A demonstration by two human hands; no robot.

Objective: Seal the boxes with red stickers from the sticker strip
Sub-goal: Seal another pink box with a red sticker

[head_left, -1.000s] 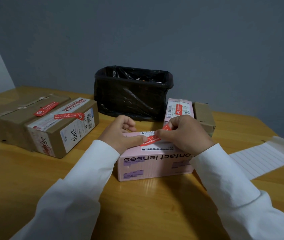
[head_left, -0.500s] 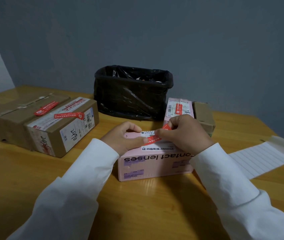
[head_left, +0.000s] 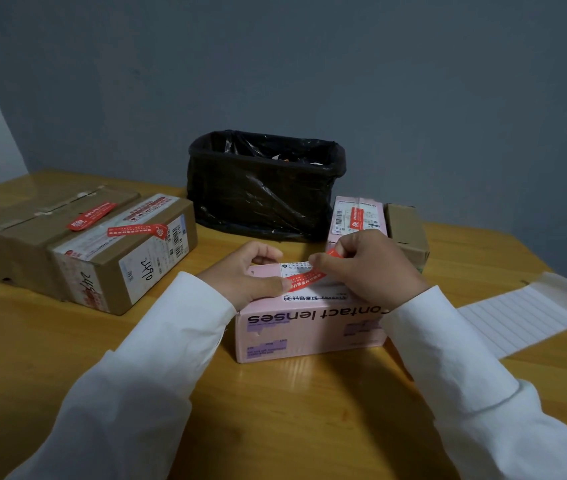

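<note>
A pink box [head_left: 309, 323] sits nearest on the table [head_left: 292, 410]; on its top, the left hand [head_left: 244, 277] presses one end of a red sticker [head_left: 304, 279] with its thumb; the right hand [head_left: 368, 268] pinches the other end, lifted; farther left, two brown boxes [head_left: 78, 247] bear stickers; a black bin [head_left: 264, 185] stands behind.

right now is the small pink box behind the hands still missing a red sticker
No, the small pink box behind the hands already carries a red sticker across its top label.
</note>
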